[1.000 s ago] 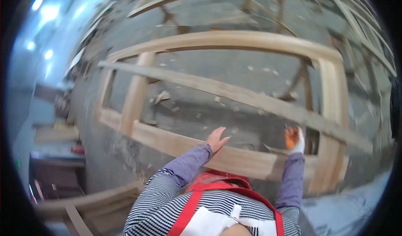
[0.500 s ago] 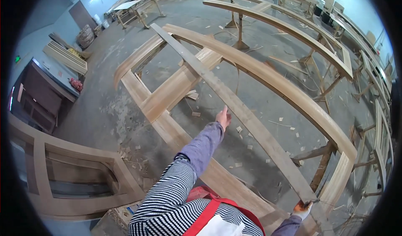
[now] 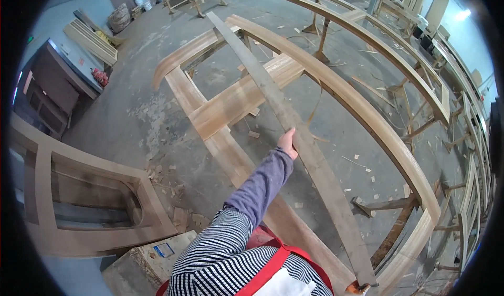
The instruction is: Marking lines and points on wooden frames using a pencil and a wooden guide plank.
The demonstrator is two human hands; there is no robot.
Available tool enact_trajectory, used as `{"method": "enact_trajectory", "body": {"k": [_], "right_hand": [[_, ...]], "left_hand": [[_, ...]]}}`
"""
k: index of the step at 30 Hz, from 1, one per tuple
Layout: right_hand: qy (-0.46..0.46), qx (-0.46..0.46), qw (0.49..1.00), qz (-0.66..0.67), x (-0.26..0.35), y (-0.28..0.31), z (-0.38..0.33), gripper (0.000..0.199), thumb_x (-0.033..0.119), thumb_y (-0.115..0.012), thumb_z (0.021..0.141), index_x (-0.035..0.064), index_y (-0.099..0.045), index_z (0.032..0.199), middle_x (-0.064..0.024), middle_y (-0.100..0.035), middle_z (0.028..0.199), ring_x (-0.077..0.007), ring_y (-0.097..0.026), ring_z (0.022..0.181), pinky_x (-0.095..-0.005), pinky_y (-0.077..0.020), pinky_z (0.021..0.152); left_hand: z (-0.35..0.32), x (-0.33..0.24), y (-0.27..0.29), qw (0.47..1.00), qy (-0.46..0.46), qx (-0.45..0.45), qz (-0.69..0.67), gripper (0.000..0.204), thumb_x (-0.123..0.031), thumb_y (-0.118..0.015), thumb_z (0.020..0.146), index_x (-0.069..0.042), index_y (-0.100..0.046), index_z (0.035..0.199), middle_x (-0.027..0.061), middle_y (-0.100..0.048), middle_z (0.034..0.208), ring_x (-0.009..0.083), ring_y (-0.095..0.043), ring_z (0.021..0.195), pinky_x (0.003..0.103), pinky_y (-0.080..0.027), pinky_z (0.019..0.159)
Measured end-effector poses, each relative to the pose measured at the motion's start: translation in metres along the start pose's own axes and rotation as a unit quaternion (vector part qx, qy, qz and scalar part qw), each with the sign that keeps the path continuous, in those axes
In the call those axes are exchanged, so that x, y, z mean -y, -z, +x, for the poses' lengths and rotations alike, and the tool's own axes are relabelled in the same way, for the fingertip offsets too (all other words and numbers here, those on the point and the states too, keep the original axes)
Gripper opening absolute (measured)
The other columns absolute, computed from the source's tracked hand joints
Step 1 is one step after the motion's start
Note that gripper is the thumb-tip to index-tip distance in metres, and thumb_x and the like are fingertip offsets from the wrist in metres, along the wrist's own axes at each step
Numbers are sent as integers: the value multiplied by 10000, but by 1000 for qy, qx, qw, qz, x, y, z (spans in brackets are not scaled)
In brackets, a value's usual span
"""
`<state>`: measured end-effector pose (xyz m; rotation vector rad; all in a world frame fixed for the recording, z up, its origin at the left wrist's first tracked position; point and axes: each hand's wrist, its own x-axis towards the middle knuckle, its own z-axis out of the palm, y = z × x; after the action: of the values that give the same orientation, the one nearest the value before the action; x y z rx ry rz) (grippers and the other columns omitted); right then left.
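Note:
A long, straight grey-brown board (image 3: 328, 175) lies slantwise over a large wooden door frame (image 3: 226, 107) with a curved far rail. Its far end sticks out past the frame's far left corner. My left hand (image 3: 287, 143) is closed on the board's near edge around mid-length, over the frame's larger opening. At the near end of the board, my right hand (image 3: 358, 288), in a glove with orange fingertips, grips the end. Most of that hand is cut off by the picture's lower edge.
A second curved frame (image 3: 378, 39) stands on trestles beyond. Brown panelled frames (image 3: 100, 238) are at the left, beside a dusty box (image 3: 149, 262). Wood offcuts and strips litter the grey floor (image 3: 126, 154). More frames on supports line the right side.
My left hand has gone from beside the board, fingers out, to holding its edge. The board's near end and my right hand have shifted left and nearer. The view has turned slightly.

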<state>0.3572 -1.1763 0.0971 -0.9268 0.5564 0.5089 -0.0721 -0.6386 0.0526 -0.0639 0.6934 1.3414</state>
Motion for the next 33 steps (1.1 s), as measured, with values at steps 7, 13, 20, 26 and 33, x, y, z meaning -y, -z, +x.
{"method": "enact_trajectory", "body": {"k": [7, 13, 20, 26, 33], "right_hand": [[50, 171, 978, -106, 41, 27, 7, 175, 202, -625, 928, 39, -658, 871, -80, -648, 917, -238, -526, 821, -414, -445, 833], [164, 162, 929, -290, 37, 58, 64, 165, 177, -632, 920, 17, -659, 894, -102, -633, 909, -223, -510, 791, -414, -456, 795], [88, -54, 954, -282, 6, 5, 1, 183, 228, -626, 917, 49, -658, 892, -97, -618, 879, -237, -537, 812, -428, -459, 809], [50, -36, 942, -330, -4, -7, -14, 190, 253, -638, 904, 66, -667, 893, -95, -631, 900, -237, -561, 848, -428, -463, 806], [118, -47, 907, -401, -17, 7, 3, 211, 248, -654, 884, 42, -689, 907, -109, -643, 873, -240, -577, 794, -437, -475, 754]], "left_hand": [[-87, -6, 7, 998, -25, 26, -45, 306, -258, -538, 1001, -50, -551, 1225, 110, -622, 1204, 291, -604, 1108, 485, -494, 974], [-110, -16, 44, 999, -9, -26, -36, 335, -278, -542, 999, -49, -543, 1243, 114, -618, 1215, 296, -601, 1118, 492, -492, 981], [-109, -11, 98, 996, -2, -71, -45, 369, -295, -573, 983, -65, -524, 1267, 118, -607, 1227, 301, -605, 1110, 512, -509, 951], [-107, -4, 117, 993, -27, -110, -30, 365, -335, -581, 973, -99, -555, 1251, 98, -619, 1224, 299, -595, 1120, 513, -476, 981], [-101, 3, 138, 992, -50, -113, -22, 337, -278, -625, 950, -74, -558, 1209, 101, -628, 1158, 292, -623, 1054, 503, -525, 914]]}}
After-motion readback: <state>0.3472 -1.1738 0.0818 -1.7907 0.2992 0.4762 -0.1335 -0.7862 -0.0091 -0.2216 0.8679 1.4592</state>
